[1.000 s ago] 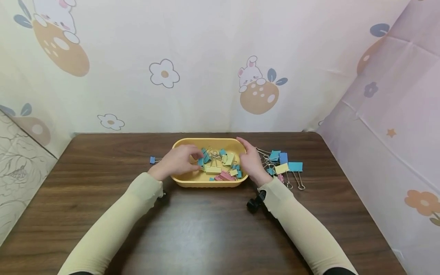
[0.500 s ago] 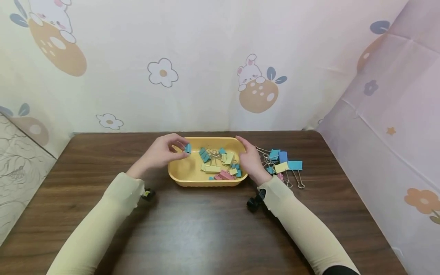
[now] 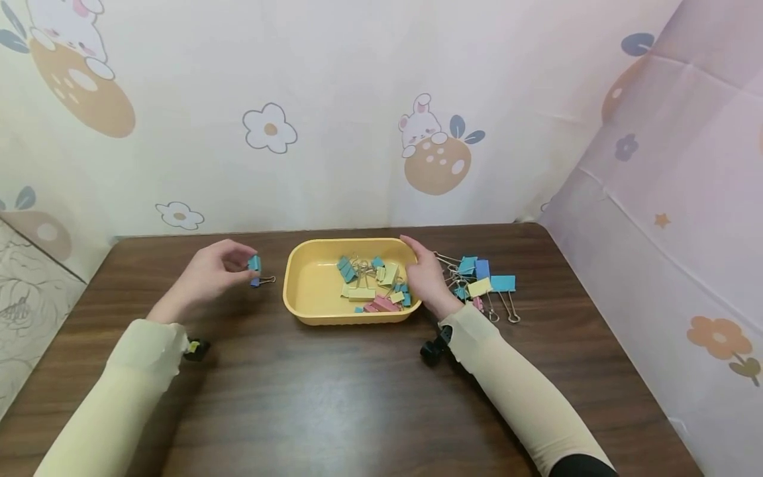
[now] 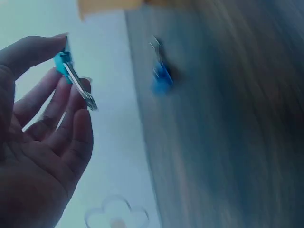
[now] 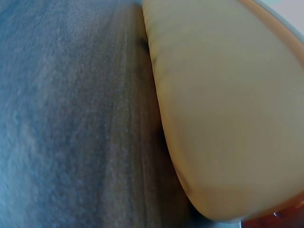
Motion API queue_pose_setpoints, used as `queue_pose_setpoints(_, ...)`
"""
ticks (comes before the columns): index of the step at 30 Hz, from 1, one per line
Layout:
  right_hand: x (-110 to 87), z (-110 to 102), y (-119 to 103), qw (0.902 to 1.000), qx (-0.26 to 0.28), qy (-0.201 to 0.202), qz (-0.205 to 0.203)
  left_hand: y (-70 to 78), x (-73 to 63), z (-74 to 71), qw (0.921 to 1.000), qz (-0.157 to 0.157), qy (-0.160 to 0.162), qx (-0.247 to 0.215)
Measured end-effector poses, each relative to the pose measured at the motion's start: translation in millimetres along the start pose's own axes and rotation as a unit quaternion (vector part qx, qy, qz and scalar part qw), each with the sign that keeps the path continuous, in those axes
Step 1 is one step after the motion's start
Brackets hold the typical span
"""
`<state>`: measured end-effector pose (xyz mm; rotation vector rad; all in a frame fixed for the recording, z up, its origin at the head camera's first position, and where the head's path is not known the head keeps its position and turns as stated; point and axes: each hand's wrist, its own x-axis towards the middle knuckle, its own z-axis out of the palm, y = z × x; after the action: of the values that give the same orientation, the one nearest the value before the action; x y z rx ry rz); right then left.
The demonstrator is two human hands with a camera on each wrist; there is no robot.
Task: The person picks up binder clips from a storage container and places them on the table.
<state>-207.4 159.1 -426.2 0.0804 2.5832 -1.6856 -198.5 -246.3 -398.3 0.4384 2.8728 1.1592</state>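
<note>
Between the thumb and fingertips of my left hand (image 3: 208, 273) is a small teal binder clip (image 3: 254, 264), its metal handles showing in the left wrist view. Just under it in the head view, a blue binder clip (image 3: 255, 282) lies on the table. My right hand (image 3: 428, 278) grips the right end of a yellow plastic tray (image 3: 334, 320), thumb at the rim. The tray's outer wall (image 5: 228, 104) fills much of the right wrist view. Inside the tray lie a teal clip (image 3: 346, 269), a yellow clip (image 3: 361, 295), a pink clip (image 3: 384, 304) and several others, mostly toward the right.
Right of the tray, several loose binder clips lie in a heap, among them a blue clip (image 3: 503, 283) and a yellow clip (image 3: 479, 287). A patterned curtain (image 3: 334, 132) hangs behind the dark wooden table (image 3: 322, 397).
My left hand has lifted the teal binder clip out of the tray and carried it left, over the blue clip. My right hand stays on the tray's end.
</note>
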Motion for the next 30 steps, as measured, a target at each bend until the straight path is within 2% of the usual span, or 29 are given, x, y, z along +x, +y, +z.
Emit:
queue_pose_setpoints(7,1.4,0.5,0.3,1.0,0.004,-0.006,0.001,-29.3,-14.6,-11.8,0.9964,-0.035,-0.042,0.064)
queue_pose_setpoints(15,2.4,-0.2,1.7,0.9999,0.009,-0.008,0.001,-44.9,-17.4,-9.9,0.9912,-0.036,-0.077,0.101)
queue_pose_setpoints(21,1.7,0.1,1.1,0.9999,0.011,-0.007,-0.007,-45.4,-17.6,-9.5,0.9908,-0.036,-0.082,0.102)
queue_pose_setpoints(26,1.3,-0.2,0.1,0.9999,0.011,-0.006,-0.003,-40.4,-17.4,-12.2,0.9924,-0.043,-0.083,0.08)
queue_pose_setpoints(30,1.2,-0.3,-0.1,0.9999,0.009,-0.006,0.002,-33.4,-16.0,-13.7,0.9946,-0.036,-0.073,0.064)
